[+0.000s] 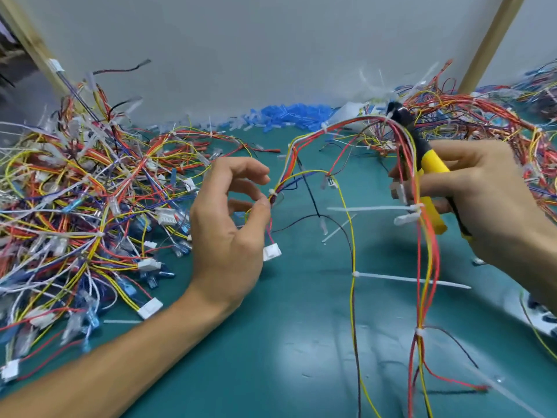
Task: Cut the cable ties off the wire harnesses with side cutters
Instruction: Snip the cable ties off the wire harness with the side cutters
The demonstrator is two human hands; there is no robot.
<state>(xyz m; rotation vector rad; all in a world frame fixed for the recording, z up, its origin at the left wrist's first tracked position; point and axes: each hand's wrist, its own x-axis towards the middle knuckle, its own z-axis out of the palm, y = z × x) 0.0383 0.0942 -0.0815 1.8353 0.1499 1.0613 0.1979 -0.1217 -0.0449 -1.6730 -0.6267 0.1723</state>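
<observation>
Several cable ties [417, 208] were seen uncut on the harness [301, 140], pinched by L hand [229, 224] above tabletop [301, 327]; side cutters [432, 173] were gripped in R hand [488, 194]; task judged approx. mid-way.

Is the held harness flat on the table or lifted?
Lifted: the harness arches above the table; left hand pinches it, right hand holds it with cutters.

Bare green mat [295, 312] between left wire pile [75, 206] and hanging harness [422, 267].
</observation>
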